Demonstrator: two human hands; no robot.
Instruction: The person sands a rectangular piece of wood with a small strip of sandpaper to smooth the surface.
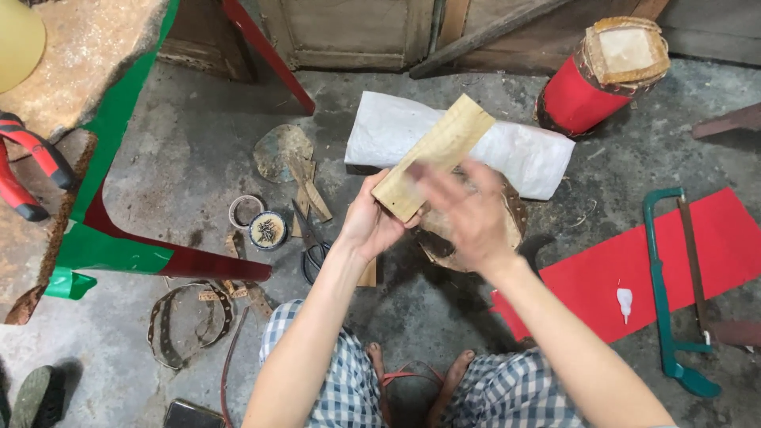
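Observation:
My left hand [369, 223] grips the lower end of a flat pale wooden block [434, 154], held tilted up and to the right above the floor. My right hand [468, 210] is blurred with motion, its fingers spread over the block's lower half. Under both hands lies a round brown leather-covered disc [511, 226]. A white sack roll [523, 154] lies just behind the block.
A red drum with a hide top [602, 75] stands at the back right. On red sheet [737, 238] lie a green hacksaw [662, 293] and a small white glue tube [625, 301]. Scissors [311, 238], a round tin [268, 230], leather strips and a studded hoop [190, 321] lie left.

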